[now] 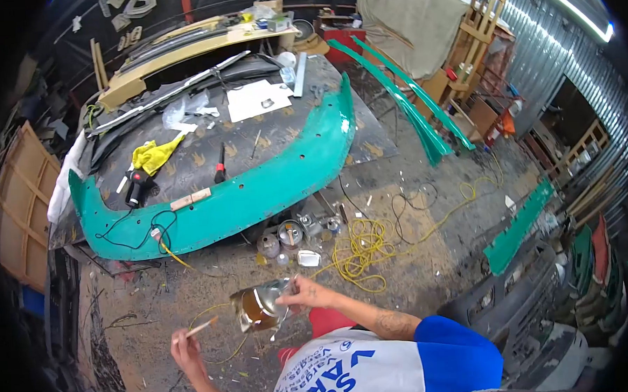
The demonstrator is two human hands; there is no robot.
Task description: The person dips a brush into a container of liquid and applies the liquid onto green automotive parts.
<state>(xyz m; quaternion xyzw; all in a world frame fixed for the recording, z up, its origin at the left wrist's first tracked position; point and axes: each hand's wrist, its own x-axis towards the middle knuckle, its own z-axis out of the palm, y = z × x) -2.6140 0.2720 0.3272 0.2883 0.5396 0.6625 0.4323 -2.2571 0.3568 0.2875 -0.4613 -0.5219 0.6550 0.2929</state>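
My left hand (pixel 185 352) is closed around a paintbrush (pixel 200 328) with a pale wooden handle, its amber-tinted tip pointing toward the can. In my right hand (pixel 308 294) is a shiny metal can (pixel 269 296), gripped by its rim and tilted so that brown liquid shows inside. Brush and can are apart, both over the floor in front of my body. Beyond them, a long curved teal bumper lip (pixel 258 191) lies along the near edge of the work table, with small holes along it.
A wood block (pixel 190 198), a heat gun (pixel 138 187) and a yellow cloth (pixel 157 155) lie on or behind the teal part. Several cans (pixel 290 232) and a coiled yellow cord (pixel 362 253) are on the floor. More teal strips (pixel 408 101) stand at the right.
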